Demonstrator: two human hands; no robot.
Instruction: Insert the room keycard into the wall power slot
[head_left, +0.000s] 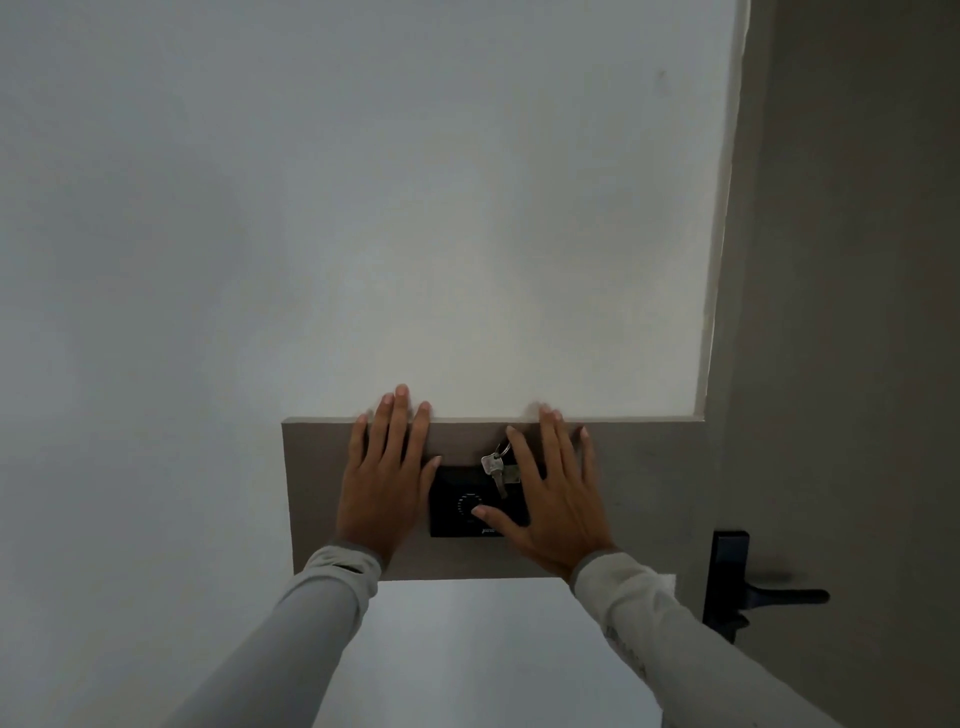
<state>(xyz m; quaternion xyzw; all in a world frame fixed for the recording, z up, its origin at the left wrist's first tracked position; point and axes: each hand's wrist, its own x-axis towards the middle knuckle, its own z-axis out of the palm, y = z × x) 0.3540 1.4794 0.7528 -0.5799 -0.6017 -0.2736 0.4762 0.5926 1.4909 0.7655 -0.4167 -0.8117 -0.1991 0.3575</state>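
A black power slot unit (457, 506) with a round dial marking is fixed on a grey-brown wall panel (311, 493). A metal key on a ring (493, 467) hangs at its top edge; the keycard itself is hidden or too small to tell. My left hand (387, 475) lies flat on the panel, left of the unit, fingers spread. My right hand (550, 499) lies flat over the unit's right side, its thumb resting on the black face. Neither hand holds anything.
White wall (363, 208) spreads above and below the panel. At the right stands a grey-brown door (857, 312) with a dark lock plate and lever handle (763, 595).
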